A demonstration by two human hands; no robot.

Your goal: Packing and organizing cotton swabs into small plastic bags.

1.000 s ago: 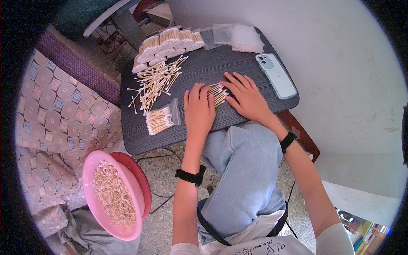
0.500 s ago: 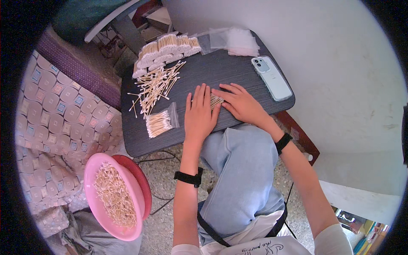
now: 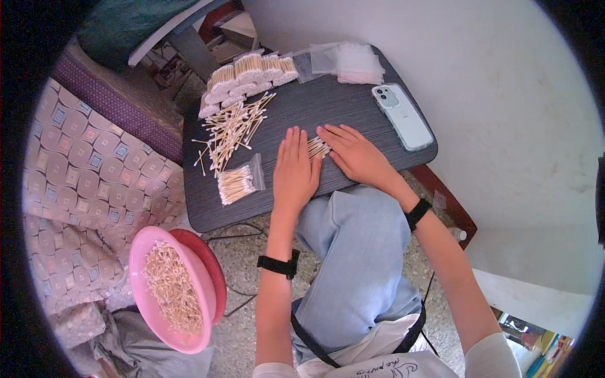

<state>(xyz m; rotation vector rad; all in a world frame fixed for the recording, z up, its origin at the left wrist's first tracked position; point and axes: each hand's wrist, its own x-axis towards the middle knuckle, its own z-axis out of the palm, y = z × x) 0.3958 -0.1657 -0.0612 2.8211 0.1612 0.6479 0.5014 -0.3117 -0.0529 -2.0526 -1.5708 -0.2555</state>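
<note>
A small bunch of cotton swabs (image 3: 319, 148) lies on the dark tabletop between my two hands. My left hand (image 3: 296, 162) rests flat along the bunch's left side, fingers stretched out and pointing away from me. From the right, my right hand (image 3: 357, 155) lies slanted against the other side, its fingers straight and partly over the swabs. Left of my left hand is a clear zip bag (image 3: 238, 183) filled with swabs. A loose heap of swabs (image 3: 236, 129) spreads just beyond that bag.
Filled swab bags (image 3: 249, 72) are stacked at the table's far left, with flat clear bags (image 3: 356, 63) beside them. A phone (image 3: 403, 118) lies near the right edge by the wall. Below left, a pink basin (image 3: 140, 277) holds many swabs. Patterned cloth (image 3: 94, 164) hangs left.
My right fingers have drawn slightly closer together, and more of the swab bunch shows between my hands. The rest of the table looks unchanged.
</note>
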